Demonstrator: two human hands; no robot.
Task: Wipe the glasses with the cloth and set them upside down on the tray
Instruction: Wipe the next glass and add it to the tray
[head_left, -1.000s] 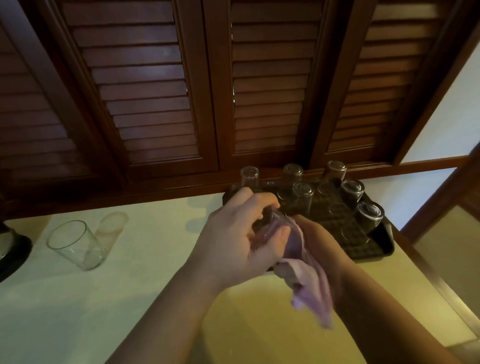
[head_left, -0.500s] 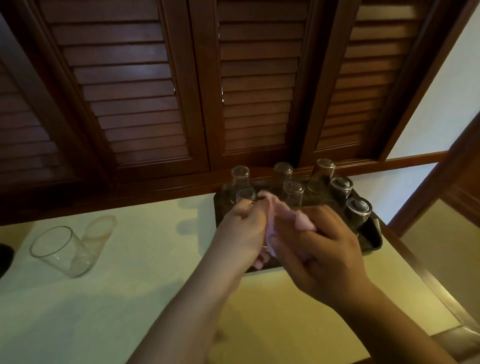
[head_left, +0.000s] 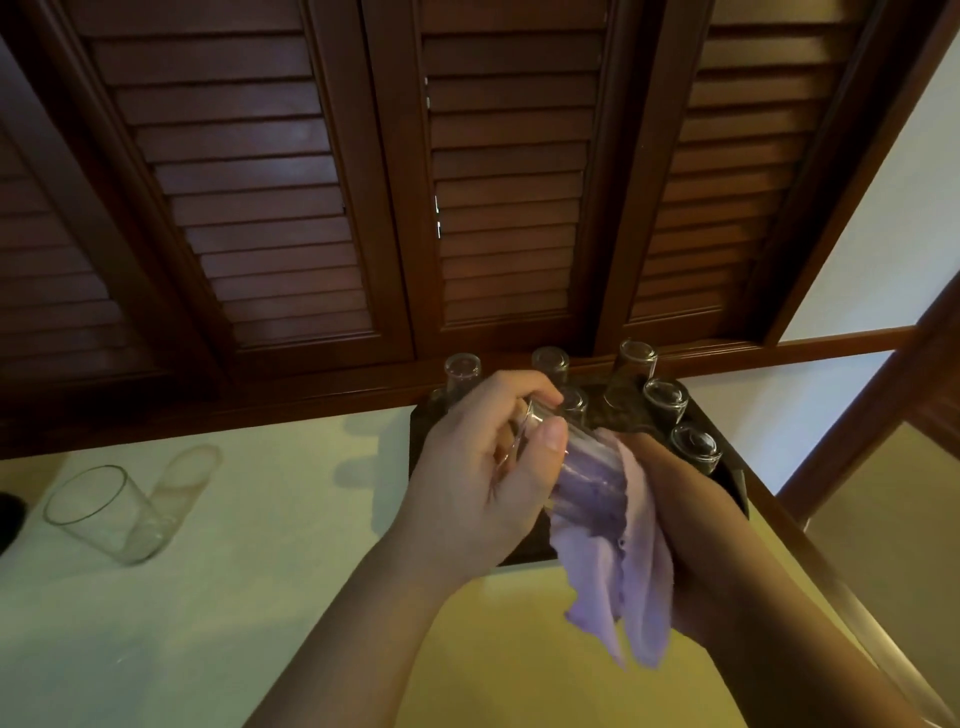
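Note:
My left hand (head_left: 478, 467) grips a clear glass (head_left: 582, 483) by its rim end, tilted over the front of the dark tray (head_left: 735, 483). Under and around the glass's other end, my right hand (head_left: 696, 525) holds a lilac cloth (head_left: 623, 582), whose loose end hangs down. Several glasses (head_left: 665, 400) stand upside down on the tray behind my hands. Another clear glass (head_left: 104, 514) stands upright on the counter at the far left.
Dark louvred wooden doors (head_left: 467, 182) rise right behind the pale counter (head_left: 260, 571). A wooden edge (head_left: 810, 561) bounds the counter on the right. A dark object (head_left: 8, 519) shows at the left frame edge.
My right hand has dropped from on top of the glass to beneath it, and the cloth now hangs below. The glass has turned in my left hand.

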